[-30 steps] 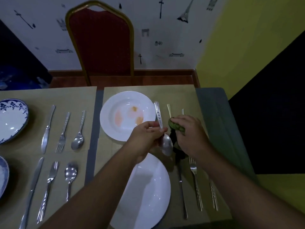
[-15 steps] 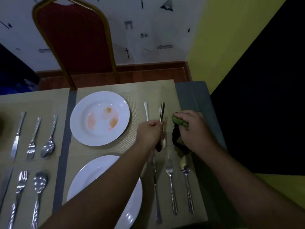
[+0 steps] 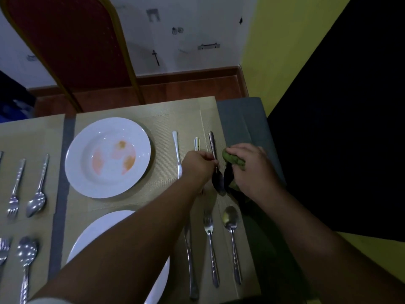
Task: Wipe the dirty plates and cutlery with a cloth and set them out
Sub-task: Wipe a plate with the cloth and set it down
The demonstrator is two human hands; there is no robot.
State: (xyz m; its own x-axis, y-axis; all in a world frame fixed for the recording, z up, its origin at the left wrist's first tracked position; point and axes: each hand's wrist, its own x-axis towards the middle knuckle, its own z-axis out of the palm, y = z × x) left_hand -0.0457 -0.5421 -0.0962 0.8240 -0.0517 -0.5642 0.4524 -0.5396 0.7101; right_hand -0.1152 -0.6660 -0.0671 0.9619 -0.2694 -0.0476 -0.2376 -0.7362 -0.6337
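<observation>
Steel spoon pinched mid-handle in left hand, bowl down over tan woven placemat, right of stained white round plate. Right hand clenches crumpled green cloth just beside spoon.

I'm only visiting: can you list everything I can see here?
Stained plate: one, white with orange smears, far mat.
Second plate: one, white, near mat, partly hidden.
Held spoon: one, silver, right of stained plate.
Cloth: one, green, beside held spoon.
Knife, fork, dirty spoon: one each, silver, right of second plate.
Far handles: two, silver, left of held spoon.
Far-left fork, far-left spoon, near-left fork, near-left spoon: silver, left mats.
Mats: several, tan.
Chair: one, red, gold frame, behind table.
Left hand: grip round held spoon.
Right hand: grip round cloth.
</observation>
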